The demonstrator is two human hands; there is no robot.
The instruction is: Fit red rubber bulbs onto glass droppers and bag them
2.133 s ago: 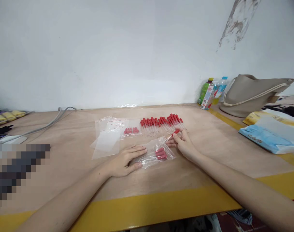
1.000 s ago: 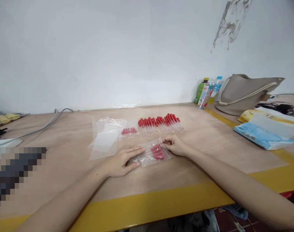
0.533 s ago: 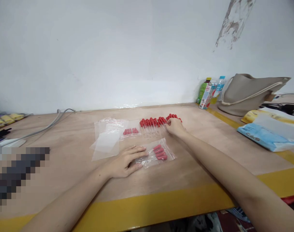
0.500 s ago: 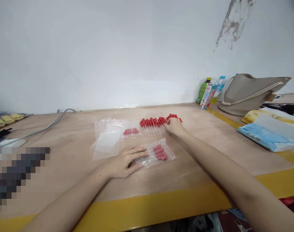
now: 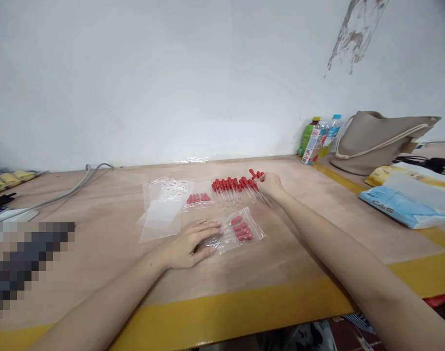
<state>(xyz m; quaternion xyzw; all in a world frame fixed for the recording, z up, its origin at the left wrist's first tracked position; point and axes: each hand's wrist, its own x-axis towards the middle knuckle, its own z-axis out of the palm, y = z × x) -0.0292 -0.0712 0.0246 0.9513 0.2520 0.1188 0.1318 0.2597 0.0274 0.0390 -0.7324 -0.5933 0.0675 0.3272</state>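
Observation:
My left hand (image 5: 195, 243) lies with fingers spread on a clear zip bag (image 5: 225, 241), pressing its near end to the table. Inside that bag are several droppers with red rubber bulbs (image 5: 240, 228). Farther back, my right hand (image 5: 269, 185) pinches a dropper at the right end of a row of loose red-bulbed droppers (image 5: 227, 185) with clear thin tubes. One red bulb (image 5: 252, 172) sticks up just past its fingertips. Left of the row rests another bag with red-bulbed droppers (image 5: 198, 198) in it.
Flat clear bags (image 5: 162, 214) lie overlapped at the left. Bottles (image 5: 312, 141) and a grey bag (image 5: 376, 141) stand by the wall at the right, near a blue tissue pack (image 5: 401, 207). A grey cable (image 5: 72, 187) crosses the left side; yellow tape (image 5: 225, 312) lines the front edge.
My right hand has shifted slightly right and back, and a red bulb now tilts up beside its fingers. My left hand stays on the bag.

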